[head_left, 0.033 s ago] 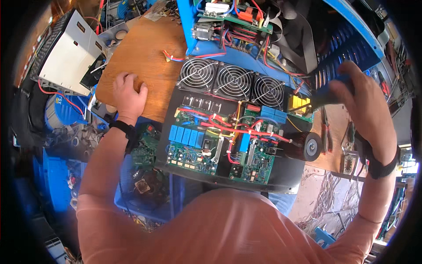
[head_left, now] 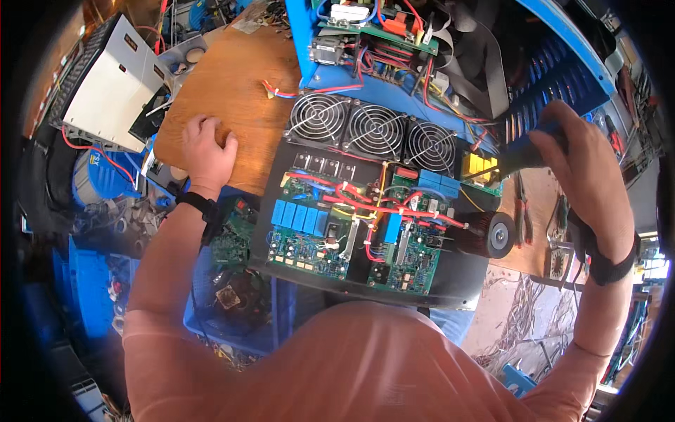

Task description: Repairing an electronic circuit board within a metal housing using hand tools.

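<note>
My right hand (head_left: 587,165) grips a screwdriver (head_left: 524,151) by its dark blue handle. Its thin shaft points left, with the tip beside the yellow block components (head_left: 479,167) on a small green circuit board. That board is at the right of a black-based unit with three wire-guarded fans (head_left: 377,132). Two larger green circuit boards (head_left: 309,254) with blue block components and red wires lie on the unit's near part. My left hand (head_left: 209,156) rests on the wooden tabletop (head_left: 235,77), fingers bent and apart, holding nothing.
Behind the fans stands an open blue metal chassis (head_left: 351,76) full of wiring. Right of the unit are a dark wound coil (head_left: 492,234) and red-handled pliers (head_left: 521,211). A white-cased device (head_left: 112,84) stands at left. Below it, a blue bin (head_left: 235,323) holds loose parts.
My right fingers and the screwdriver handle have shifted slightly; the handle looks less blurred now. My left hand has stayed in place.
</note>
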The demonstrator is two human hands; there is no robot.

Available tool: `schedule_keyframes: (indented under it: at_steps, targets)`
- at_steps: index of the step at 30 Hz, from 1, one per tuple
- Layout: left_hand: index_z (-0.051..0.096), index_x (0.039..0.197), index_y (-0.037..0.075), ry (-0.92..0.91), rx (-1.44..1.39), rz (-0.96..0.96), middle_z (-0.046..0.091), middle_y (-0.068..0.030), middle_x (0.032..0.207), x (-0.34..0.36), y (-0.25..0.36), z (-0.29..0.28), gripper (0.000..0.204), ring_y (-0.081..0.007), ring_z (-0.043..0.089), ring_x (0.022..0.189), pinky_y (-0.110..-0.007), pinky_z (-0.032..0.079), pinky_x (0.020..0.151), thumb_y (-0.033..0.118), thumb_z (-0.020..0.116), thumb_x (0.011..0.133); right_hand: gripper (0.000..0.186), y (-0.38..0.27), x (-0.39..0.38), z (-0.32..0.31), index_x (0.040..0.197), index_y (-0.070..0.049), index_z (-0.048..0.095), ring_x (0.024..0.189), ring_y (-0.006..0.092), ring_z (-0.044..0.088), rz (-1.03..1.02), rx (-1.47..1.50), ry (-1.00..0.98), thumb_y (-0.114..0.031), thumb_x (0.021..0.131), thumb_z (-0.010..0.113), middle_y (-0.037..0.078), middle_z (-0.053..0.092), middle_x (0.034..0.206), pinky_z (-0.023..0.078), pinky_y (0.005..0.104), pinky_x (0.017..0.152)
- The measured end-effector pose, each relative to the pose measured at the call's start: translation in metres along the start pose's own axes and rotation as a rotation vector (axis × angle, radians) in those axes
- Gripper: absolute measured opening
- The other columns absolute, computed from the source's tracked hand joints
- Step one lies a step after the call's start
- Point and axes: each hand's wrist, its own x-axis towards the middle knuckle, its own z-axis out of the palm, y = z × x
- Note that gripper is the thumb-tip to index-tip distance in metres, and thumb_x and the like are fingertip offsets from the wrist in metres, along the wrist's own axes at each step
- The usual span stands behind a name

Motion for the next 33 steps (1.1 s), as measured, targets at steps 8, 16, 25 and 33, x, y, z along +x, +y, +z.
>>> schedule_keyframes:
  at_steps: [8,16,25,33]
  targets:
    - [0.064,0.105,0.003,0.015,0.02,-0.007,0.055,-0.0168,0.119,-0.001,-0.001,0.001,0.035,-0.0377,0.05,0.112,-0.047,0.041,0.097,0.021,0.073,0.076,0.047,0.003,-0.004,-0.001,0.119,-0.005,0.056,0.092,0.0333,0.065,0.012,0.076,-0.031,-0.004,0.075,0.071,0.016,0.066,0.101,0.05,0.0371,0.081]
    - [0.064,0.105,0.003,0.014,-0.014,-0.008,0.054,-0.016,0.12,-0.002,-0.003,0.003,0.035,-0.0366,0.049,0.113,-0.047,0.041,0.098,0.02,0.073,0.076,0.034,-0.001,-0.004,0.002,0.117,-0.004,0.056,0.086,0.0318,0.068,-0.009,0.002,0.029,-0.013,0.086,0.066,0.017,0.069,0.087,0.05,0.0375,0.078]
    - [0.064,0.107,0.004,-0.002,-0.016,-0.018,0.054,-0.0166,0.121,-0.001,-0.002,0.004,0.036,-0.0373,0.049,0.113,-0.047,0.041,0.098,0.02,0.073,0.076,0.038,0.011,0.006,0.001,0.119,-0.006,0.056,0.089,0.0322,0.067,0.12,0.0,-0.047,-0.009,0.083,0.068,0.018,0.068,0.098,0.05,0.0383,0.08]
    - [0.062,0.111,0.003,-0.052,0.0,-0.025,0.054,-0.0185,0.123,0.0,-0.003,0.003,0.038,-0.0379,0.049,0.115,-0.047,0.04,0.1,0.021,0.072,0.078,0.043,0.021,0.0,0.006,0.119,-0.006,0.057,0.092,0.0289,0.067,-0.038,0.078,0.037,-0.007,0.079,0.071,0.015,0.066,0.103,0.05,0.0363,0.082]
